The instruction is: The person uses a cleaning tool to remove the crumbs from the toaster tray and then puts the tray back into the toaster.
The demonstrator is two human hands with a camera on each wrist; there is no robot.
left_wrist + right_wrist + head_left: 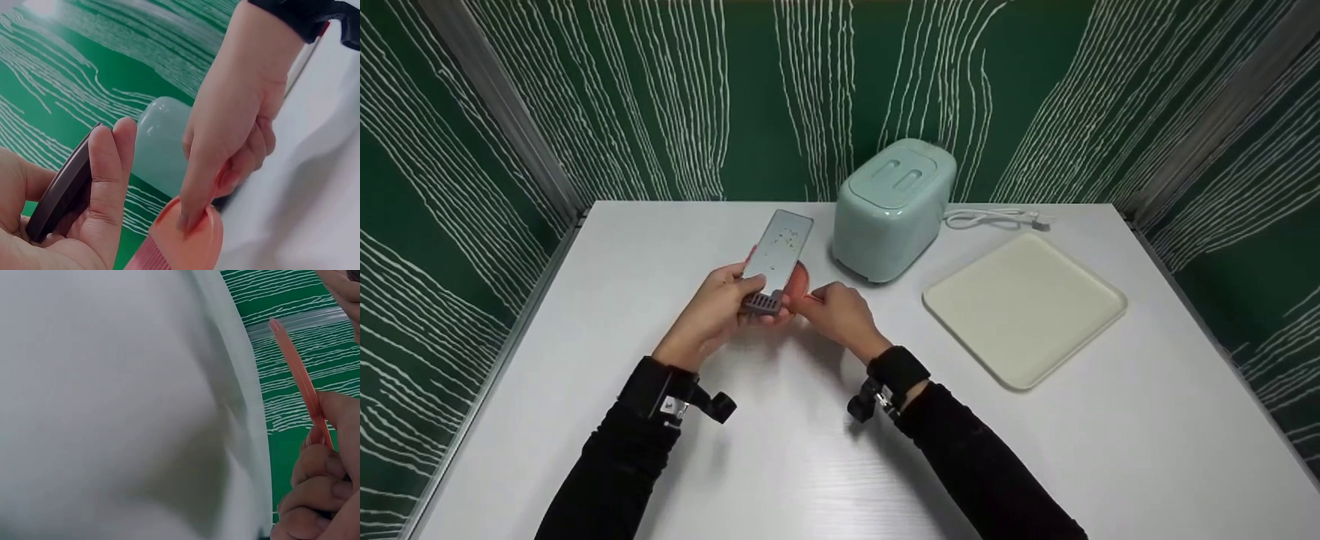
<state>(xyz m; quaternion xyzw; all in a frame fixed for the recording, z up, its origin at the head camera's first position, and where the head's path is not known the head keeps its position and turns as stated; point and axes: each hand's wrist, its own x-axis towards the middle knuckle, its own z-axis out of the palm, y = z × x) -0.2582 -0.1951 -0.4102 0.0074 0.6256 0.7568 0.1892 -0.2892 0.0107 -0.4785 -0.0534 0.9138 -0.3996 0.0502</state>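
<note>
Narrow tray (775,251), raised over the white table (780,480), left of the mint toaster (877,232) and a little nearer. Clamped in the left hand (718,304), thumb across the dark slotted end (763,302), fingers underneath. Orange brush (185,247) pinched between thumb and fingers of the right hand (846,315), close by the tray's near right edge and partly hidden behind it; contact between bristles and tray impossible to make out.

For brushing well, probably best: a firm thumb at the slotted end, clear of the specks (789,240) on the far half; bristles flat on the top face; short, light strokes in one direction. Too steep a tilt, likely a scatter over the table.

Tray long, thin, square-edged, smooth and pale grey on top, perhaps metal. Brush flat and rounded, apparently plastic, with a ridged pink end. Toaster glossy, softly curved. At right, cream platter (1024,307), matt, shallow-lipped, round-cornered.
</note>
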